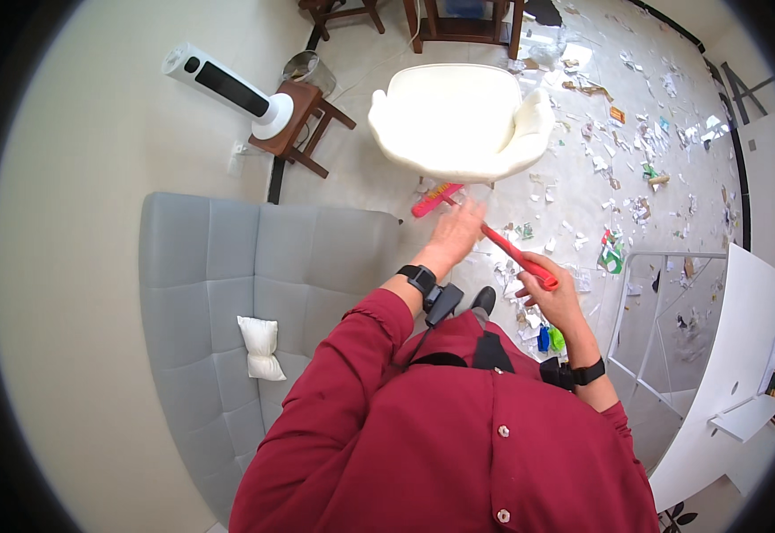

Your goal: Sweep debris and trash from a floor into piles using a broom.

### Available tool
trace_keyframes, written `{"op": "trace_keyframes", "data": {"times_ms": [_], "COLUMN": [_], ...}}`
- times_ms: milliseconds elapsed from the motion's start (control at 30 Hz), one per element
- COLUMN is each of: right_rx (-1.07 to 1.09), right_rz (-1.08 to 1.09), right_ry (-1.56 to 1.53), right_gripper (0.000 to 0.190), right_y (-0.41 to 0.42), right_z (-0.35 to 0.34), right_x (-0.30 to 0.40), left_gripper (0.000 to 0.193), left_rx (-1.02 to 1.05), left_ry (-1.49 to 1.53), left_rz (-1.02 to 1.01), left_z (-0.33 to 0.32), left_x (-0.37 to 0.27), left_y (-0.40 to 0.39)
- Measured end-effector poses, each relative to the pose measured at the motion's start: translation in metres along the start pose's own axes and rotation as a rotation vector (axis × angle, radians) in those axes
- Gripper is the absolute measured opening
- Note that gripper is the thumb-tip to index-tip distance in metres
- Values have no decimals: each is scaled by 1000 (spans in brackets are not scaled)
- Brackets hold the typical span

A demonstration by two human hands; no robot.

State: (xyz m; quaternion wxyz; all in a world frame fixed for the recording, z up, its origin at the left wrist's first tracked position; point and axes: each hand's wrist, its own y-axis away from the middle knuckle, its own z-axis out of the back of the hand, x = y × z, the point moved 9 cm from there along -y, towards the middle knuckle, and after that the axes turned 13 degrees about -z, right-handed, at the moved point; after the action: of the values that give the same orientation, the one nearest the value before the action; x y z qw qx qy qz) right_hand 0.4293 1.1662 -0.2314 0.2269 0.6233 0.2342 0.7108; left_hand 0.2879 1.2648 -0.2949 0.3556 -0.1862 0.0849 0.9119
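Note:
A red-handled broom (506,245) slants across the middle of the view, its pinkish-red head with yellow bristles on the floor by the front of a cream armchair (454,120). Around the lower part of the handle is my left hand (457,230), slightly blurred. My right hand (548,290) holds the upper end of the handle, with some fingers loosely spread. Torn paper scraps (647,140) and bits of packaging lie scattered over the tiled floor, many to the right of the armchair and some near my shoe.
A grey tufted sofa (320,246) with a small white pillow (261,348) runs along the left wall. Ahead on the left, a white tower fan (234,90) stands on a wooden stool (294,123) beside a bin (317,70). A white metal-framed table (700,373) is at the right.

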Motion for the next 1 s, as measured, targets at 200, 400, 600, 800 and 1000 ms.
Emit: {"op": "trace_keyframes", "data": {"times_ms": [200, 400, 600, 800, 1000], "right_rx": [104, -70, -103, -190, -142], "right_rz": [35, 33, 17, 63, 113], "right_ry": [124, 95, -50, 66, -4], "right_gripper": [32, 23, 24, 19, 20], "right_y": [-15, -57, -46, -29, -84], "right_z": [-10, -7, -6, -16, -58], "right_x": [-6, 0, 40, 81, 71], "left_gripper": [55, 30, 7, 6, 14], "left_rx": [-137, -235, -36, -24, 26], "left_ry": [-149, -449, -479, -475, -469], "left_rz": [59, -132, -204, -184, -168], "left_z": [15, 49, 64, 103, 110], "left_x": [21, 40, 90, 145, 175], "left_y": [-12, -47, -79, -110, -125]}}
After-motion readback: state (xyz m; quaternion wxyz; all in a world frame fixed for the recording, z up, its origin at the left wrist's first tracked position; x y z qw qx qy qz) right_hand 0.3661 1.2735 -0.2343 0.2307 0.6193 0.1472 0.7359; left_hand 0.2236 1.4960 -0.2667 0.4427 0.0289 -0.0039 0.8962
